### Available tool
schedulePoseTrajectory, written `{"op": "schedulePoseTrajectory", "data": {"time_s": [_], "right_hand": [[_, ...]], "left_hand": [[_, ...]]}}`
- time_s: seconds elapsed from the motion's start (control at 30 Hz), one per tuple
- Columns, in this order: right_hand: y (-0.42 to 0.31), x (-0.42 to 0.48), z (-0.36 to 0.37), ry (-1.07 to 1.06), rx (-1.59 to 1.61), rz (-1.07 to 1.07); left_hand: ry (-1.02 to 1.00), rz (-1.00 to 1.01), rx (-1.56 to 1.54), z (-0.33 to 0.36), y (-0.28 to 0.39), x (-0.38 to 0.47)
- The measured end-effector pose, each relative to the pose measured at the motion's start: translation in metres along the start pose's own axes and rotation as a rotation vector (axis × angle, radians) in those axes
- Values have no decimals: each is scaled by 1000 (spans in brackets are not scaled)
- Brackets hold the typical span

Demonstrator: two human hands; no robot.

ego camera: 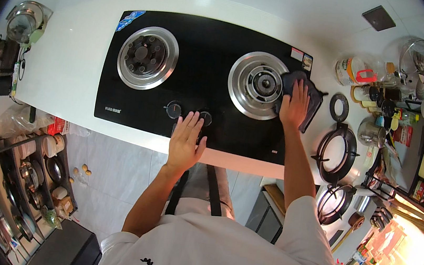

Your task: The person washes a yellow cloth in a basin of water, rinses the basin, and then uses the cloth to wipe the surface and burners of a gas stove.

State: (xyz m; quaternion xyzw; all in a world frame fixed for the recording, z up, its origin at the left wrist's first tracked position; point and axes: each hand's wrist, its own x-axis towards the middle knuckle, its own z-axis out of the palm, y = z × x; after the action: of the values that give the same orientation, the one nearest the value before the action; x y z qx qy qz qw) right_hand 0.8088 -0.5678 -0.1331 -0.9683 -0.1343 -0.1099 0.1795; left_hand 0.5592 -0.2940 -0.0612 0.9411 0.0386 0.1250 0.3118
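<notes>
My right hand (295,110) presses flat on a dark cloth (313,99), which is spread over the right end of a black glass gas cooktop (200,67). Part of the cloth overlaps the rim of the right burner's steel ring (237,84); the burner head (265,83) is bare of its pan support. Palm down, my left hand (186,145) rests at the cooktop's front edge, holding nothing. Its fingertips lie between the left knob (174,109) and the right knob (206,118), partly covering the right one. The left burner (141,53) sits in another steel ring.
Right of the cooktop lie a dark ring (339,107) and two black pan supports (338,154) on the white counter (65,67). Jars, bottles and ladles crowd the far right. Glass lids (25,22) stand at far left. A pan rack (32,174) is at lower left.
</notes>
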Motion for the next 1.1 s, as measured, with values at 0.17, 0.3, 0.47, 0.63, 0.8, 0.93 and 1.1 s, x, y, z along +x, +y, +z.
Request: {"op": "schedulePoseTrajectory", "data": {"time_s": [0.17, 0.3, 0.47, 0.63, 0.8, 0.93, 1.1], "right_hand": [[-63, -101, -8, 108, -76, 236], [-111, -153, -7, 177, 311, 172], [-153, -121, 8, 240, 580, 254], [-191, -80, 23, 72, 566, -215], [-167, -154, 6, -15, 566, -220], [-153, -187, -26, -133, 488, -352], [-150, -108, 23, -188, 573, -309]], "left_hand": [[24, -29, -13, -8, -9, -50], [101, -70, -72, -21, -15, -86], [128, -123, -110, -36, -25, -118], [110, -175, -118, -43, -31, -136], [124, -221, -169, -37, -35, -147], [174, -190, -191, -42, -36, -137], [205, -234, -170, -46, -40, -137]]}}
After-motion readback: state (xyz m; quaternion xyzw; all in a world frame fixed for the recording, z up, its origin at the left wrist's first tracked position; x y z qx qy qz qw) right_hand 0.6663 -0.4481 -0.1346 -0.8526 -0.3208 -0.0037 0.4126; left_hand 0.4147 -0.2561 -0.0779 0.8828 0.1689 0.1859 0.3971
